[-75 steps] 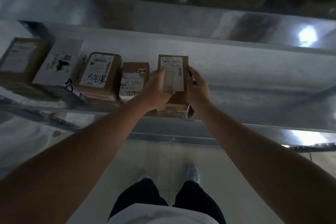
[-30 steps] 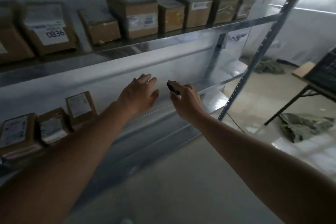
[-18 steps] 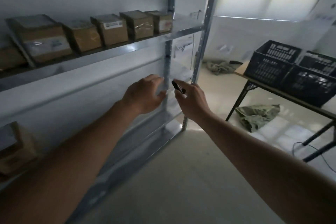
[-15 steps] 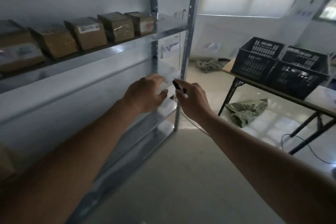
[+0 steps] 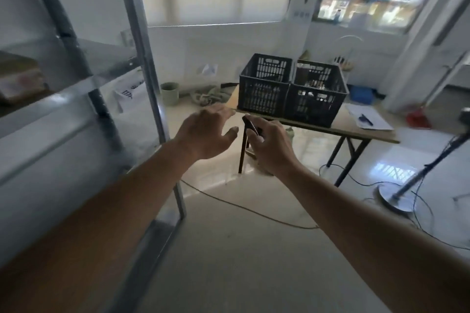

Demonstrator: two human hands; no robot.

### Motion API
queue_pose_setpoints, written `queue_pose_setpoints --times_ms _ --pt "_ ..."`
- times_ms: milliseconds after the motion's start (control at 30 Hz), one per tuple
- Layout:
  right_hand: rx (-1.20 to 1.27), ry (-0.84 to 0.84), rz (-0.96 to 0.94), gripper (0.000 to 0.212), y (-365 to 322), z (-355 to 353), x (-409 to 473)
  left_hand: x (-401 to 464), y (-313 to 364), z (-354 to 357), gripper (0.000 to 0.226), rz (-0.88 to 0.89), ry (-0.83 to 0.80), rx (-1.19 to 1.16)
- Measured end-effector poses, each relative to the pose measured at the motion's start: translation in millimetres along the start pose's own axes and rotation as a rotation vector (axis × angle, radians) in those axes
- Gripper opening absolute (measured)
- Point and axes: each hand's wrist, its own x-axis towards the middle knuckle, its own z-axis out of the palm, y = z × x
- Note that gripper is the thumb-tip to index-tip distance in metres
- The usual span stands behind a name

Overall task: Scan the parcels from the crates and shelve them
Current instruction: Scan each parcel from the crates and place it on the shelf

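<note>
Two dark plastic crates stand side by side on a folding table (image 5: 366, 132) ahead: the left crate (image 5: 264, 84) and the right crate (image 5: 316, 94), whose contents show only dimly through the slats. My left hand (image 5: 206, 133) hovers in mid-air with relaxed, spread fingers and holds nothing. My right hand (image 5: 270, 147) grips a small dark scanner (image 5: 250, 124) between thumb and fingers. The metal shelf rack (image 5: 142, 58) is at my left, with one blurred brown parcel (image 5: 20, 79) on its upper shelf at the frame's edge.
Papers and a pen (image 5: 367, 121) lie on the table's right end. A lamp stand with a round base (image 5: 396, 197) and cables trail across the floor at right. A green bucket (image 5: 170, 93) and crumpled cloth sit by the far wall.
The parcel I held on the shelf was released there. My view has swung right from the shelf rack to the table with the crates. Both hands stay raised, the scanner still in my right.
</note>
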Motion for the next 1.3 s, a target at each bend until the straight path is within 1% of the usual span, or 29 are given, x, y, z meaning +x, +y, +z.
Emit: queue_pose_setpoints --times_ms 133,200,333,433,567,700,900,1033,1300 --pt "-0.046 0.076 0.078 0.046 40 -29 54 85 8 22 0.05 0.099 -0.011 -0.024" --pt "-0.069 0.098 0.107 0.047 61 -44 78 125 15 34 0.052 0.143 -0.015 -0.037" --pt "-0.091 0.142 0.149 0.048 107 -70 123 198 39 63 0.055 0.247 -0.033 -0.055" --pt "-0.094 0.158 0.17 0.048 148 -87 160 256 60 90 0.055 0.291 -0.034 -0.083" --pt "-0.104 0.183 0.185 0.047 213 -111 216 331 91 133 0.056 0.296 -0.043 -0.087" --pt "-0.107 0.163 0.216 0.046 277 -133 270 400 118 175 0.056 0.278 -0.083 -0.093" --pt "-0.106 0.143 0.242 0.046 348 -156 344 491 139 222 0.055 0.257 -0.117 -0.092" --pt "-0.098 0.129 0.262 0.046 382 -159 392 550 139 249 0.05 0.256 -0.133 -0.105" --pt "-0.109 0.136 0.334 0.046 445 -133 511 681 102 318 0.055 0.266 -0.182 -0.136"
